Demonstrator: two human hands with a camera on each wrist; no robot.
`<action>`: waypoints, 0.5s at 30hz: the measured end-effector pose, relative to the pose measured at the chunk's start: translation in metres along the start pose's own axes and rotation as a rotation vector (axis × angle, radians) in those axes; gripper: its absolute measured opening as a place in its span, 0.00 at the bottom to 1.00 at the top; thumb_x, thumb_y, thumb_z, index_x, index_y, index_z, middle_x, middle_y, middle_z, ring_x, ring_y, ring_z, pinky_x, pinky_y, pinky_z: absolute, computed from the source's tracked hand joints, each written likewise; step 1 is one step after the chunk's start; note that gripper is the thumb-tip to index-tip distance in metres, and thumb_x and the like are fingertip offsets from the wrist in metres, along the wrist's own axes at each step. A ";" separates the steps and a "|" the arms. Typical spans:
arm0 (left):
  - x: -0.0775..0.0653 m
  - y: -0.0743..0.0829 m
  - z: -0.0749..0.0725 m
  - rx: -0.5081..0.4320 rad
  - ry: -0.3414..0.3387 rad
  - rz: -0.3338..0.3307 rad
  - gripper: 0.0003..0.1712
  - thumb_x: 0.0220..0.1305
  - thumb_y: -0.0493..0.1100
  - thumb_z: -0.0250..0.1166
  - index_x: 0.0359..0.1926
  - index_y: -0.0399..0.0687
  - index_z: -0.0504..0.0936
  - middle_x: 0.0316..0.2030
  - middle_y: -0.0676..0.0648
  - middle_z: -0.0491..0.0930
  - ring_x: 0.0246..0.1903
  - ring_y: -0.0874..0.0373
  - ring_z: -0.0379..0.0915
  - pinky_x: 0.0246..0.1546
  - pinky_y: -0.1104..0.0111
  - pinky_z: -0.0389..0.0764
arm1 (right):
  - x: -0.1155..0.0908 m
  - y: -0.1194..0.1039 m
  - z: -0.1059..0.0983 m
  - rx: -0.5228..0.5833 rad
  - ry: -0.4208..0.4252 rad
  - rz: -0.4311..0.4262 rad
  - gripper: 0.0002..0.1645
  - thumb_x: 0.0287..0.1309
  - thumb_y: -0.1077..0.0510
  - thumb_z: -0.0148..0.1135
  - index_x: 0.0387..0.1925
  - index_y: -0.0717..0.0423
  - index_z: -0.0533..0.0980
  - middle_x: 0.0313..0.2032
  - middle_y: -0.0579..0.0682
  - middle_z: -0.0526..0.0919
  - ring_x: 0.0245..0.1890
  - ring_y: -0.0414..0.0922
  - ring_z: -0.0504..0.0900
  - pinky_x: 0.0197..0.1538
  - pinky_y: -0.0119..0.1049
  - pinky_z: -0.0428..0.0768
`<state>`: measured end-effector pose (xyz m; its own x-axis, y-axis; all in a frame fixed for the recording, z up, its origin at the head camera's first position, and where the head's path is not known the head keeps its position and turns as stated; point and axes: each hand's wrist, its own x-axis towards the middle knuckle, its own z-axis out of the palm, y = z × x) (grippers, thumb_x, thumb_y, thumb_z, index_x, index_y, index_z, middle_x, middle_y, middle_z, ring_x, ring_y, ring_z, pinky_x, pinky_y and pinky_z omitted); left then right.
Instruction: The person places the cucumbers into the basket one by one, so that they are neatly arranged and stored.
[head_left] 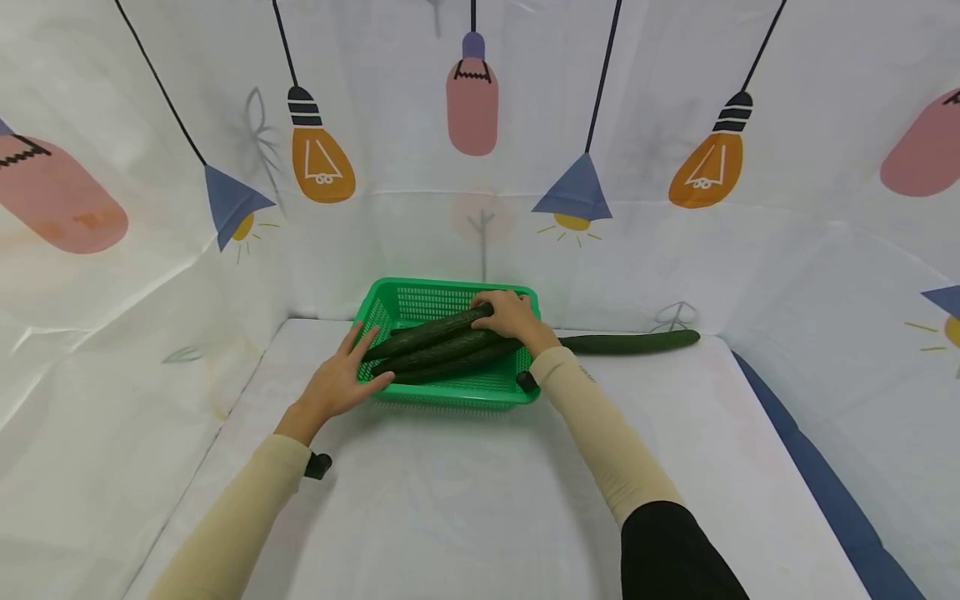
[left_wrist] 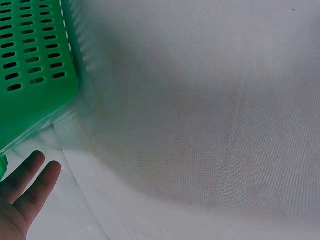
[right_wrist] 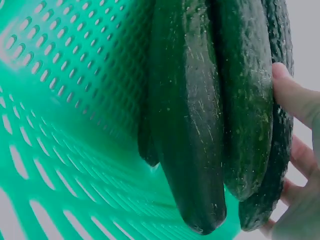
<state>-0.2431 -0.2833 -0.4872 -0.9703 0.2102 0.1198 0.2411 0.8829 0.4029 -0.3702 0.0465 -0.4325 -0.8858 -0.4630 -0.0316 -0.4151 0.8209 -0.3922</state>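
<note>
A green plastic basket (head_left: 427, 394) with slotted walls holds several long dark green cucumbers. My right hand (head_left: 512, 318) reaches over the basket's right side and grips the right end of the uppermost cucumber (head_left: 442, 330). In the right wrist view, thumb and fingers lie on either side of this bumpy-skinned cucumber (right_wrist: 281, 30), and two others hang close beside it. At the basket's left rim is my left hand (head_left: 333, 387), fingers spread and straight, near the cucumbers' left ends. The left wrist view catches two extended fingers (left_wrist: 39, 194) just outside the basket wall (left_wrist: 35, 97).
Another cucumber (head_left: 633, 343) lies on the white table (head_left: 465, 500), right of the basket near the back edge. Behind the table hangs a white cloth (head_left: 405, 233) printed with lamps and bulbs. Dark blue fabric (head_left: 817, 475) shows along the right edge.
</note>
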 end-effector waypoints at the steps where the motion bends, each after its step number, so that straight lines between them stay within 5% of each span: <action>1: 0.000 0.000 0.000 -0.002 -0.001 -0.001 0.55 0.66 0.73 0.59 0.84 0.66 0.44 0.83 0.40 0.41 0.42 0.36 0.84 0.32 0.52 0.81 | 0.000 0.000 0.000 0.008 0.001 0.001 0.25 0.66 0.41 0.67 0.63 0.38 0.78 0.64 0.47 0.79 0.63 0.53 0.74 0.68 0.62 0.60; 15: 0.000 -0.001 -0.001 -0.003 -0.004 -0.005 0.55 0.66 0.73 0.59 0.84 0.66 0.43 0.83 0.40 0.41 0.44 0.35 0.84 0.35 0.49 0.82 | 0.001 -0.002 -0.008 -0.018 -0.005 0.042 0.24 0.69 0.46 0.67 0.63 0.43 0.78 0.65 0.50 0.80 0.64 0.53 0.77 0.70 0.64 0.62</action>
<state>-0.2428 -0.2847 -0.4862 -0.9716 0.2074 0.1139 0.2361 0.8828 0.4060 -0.3723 0.0472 -0.4240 -0.9017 -0.4292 -0.0522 -0.3808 0.8456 -0.3741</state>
